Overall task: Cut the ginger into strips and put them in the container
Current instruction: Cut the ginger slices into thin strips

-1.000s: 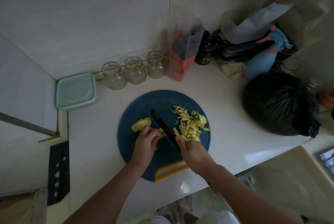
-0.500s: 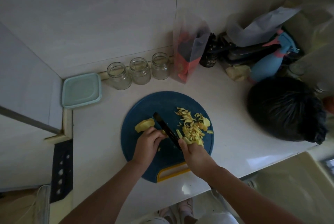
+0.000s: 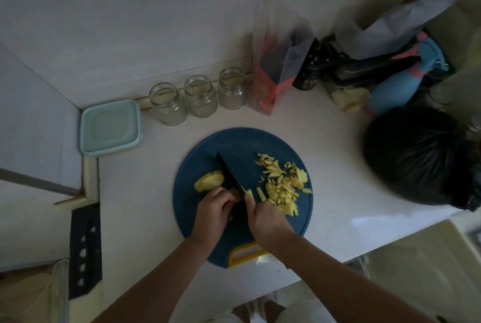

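Counting: one round blue cutting board point(image 3: 234, 145), one black knife point(image 3: 229, 174), one uncut ginger chunk point(image 3: 208, 180), one loose pile of ginger strips point(image 3: 281, 189) too many to count, three open glass jars point(image 3: 200, 96) in a row by the wall, one teal lidded container point(image 3: 110, 127), and two hands.

The board's yellow handle is sitting near the counter's front edge. Bare counter point(image 3: 145, 166) is lying between board and container. A black bag point(image 3: 416, 156) is sitting apart on the right.

The right hand point(image 3: 265, 221) is gripping the knife handle, blade tip pointing away. The left hand point(image 3: 212, 212) is curling its fingers down just left of the blade; I cannot tell whether they are holding a piece. The chunk is lying just beyond the left fingertips, touching the blade's left side. The strips are lying right of the blade.
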{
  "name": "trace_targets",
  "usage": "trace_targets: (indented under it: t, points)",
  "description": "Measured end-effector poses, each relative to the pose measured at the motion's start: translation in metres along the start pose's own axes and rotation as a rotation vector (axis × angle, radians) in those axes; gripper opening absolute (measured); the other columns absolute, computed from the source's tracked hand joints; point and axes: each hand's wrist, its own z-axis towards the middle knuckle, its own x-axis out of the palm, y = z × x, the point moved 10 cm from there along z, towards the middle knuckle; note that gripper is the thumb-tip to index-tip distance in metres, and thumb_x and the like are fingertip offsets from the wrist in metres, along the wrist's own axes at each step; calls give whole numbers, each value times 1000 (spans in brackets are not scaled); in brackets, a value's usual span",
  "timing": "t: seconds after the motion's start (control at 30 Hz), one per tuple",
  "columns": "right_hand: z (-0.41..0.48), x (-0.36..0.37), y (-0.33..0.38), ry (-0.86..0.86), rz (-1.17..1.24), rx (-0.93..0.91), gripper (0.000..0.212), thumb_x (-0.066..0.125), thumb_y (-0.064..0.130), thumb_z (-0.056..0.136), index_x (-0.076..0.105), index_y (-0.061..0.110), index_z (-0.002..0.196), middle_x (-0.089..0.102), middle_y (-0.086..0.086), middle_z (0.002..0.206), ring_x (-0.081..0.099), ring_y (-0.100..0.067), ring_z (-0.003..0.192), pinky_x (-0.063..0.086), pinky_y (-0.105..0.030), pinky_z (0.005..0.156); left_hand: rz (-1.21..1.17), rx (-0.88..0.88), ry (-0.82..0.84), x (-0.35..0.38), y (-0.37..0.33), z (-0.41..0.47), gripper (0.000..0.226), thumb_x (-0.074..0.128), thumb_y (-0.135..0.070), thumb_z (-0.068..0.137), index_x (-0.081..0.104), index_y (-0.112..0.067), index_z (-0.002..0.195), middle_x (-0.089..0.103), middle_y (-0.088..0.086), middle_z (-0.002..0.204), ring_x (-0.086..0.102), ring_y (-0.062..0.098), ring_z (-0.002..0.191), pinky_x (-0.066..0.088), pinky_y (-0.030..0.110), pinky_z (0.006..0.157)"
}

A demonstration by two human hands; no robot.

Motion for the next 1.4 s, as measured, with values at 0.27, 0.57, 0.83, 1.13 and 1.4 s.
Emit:
trace_targets:
  t: [0.27,0.57,0.83,1.13,1.4]
  points:
    - [1,-4,-20,-160,210,81,61,22,56,98,57,12,76,60,-8,75,61,-25,74,44,-31,66,1,44,-29,-4,-8,2,13,72,6,74,70,-7,78,65,2,82,63,7,84,52,19,77]
    - [-17,-24,-24,-60,179,29,63,26,54,98,54,5,70,48,-5,59,49,-18,57,46,-35,62,42,109,50,-4,-12,5,9,64,-6,82,72,-8,85,66,4,83,64,9,85,52,23,77]
    - [-25,-25,-12,-5,107,-65,59,28,51,99,45,11,60,40,-1,53,38,-10,46,34,-21,50,123,194,76,-8,-28,12,12,66,-4,73,74,-10,81,62,2,72,53,7,75,41,10,68]
    - [-25,-20,-14,24,54,-50,59,25,50,99,41,12,58,40,-1,53,39,-10,46,33,-20,49,126,234,96,-6,-24,12,10,65,-5,75,72,-10,79,67,0,76,57,6,75,49,18,64]
    - [-23,-11,-14,53,92,-14,58,23,52,99,42,11,63,39,-1,51,40,-8,40,38,-23,46,92,223,91,-3,-18,11,8,65,-5,77,71,-9,79,65,0,75,56,5,77,46,11,70]
